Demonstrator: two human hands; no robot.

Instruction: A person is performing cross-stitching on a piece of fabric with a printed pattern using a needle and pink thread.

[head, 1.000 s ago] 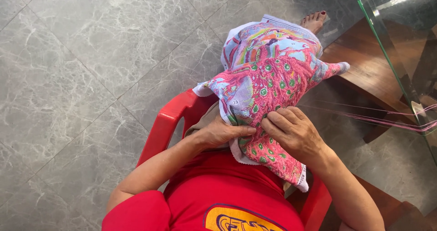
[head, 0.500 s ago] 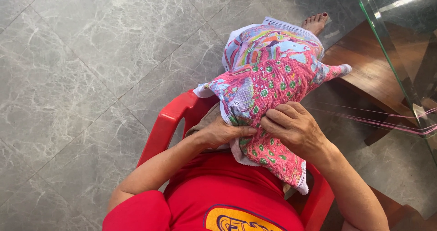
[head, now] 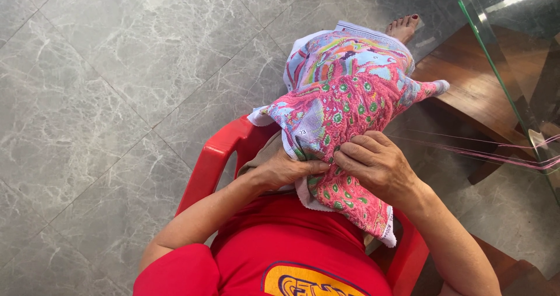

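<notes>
We are sitting in red chair (head: 217,156), embroidered cloth (head: 344,97) lying bunched over lap. Left hand (head: 286,170) is gripping cloth's lower edge, fingers curled tight. Right hand (head: 376,164) is pinching cloth just beside left hand, fingertips clenched on fabric. Pink threads (head: 490,155) are trailing toward glass table (head: 513,56). Bare foot (head: 403,27) is resting on grey tile floor (head: 105,97).

needle: too small to tell | left hand (head: 286,169) fingertips: under cloth (head: 344,103) | glass table (head: 513,51): cut off
</notes>
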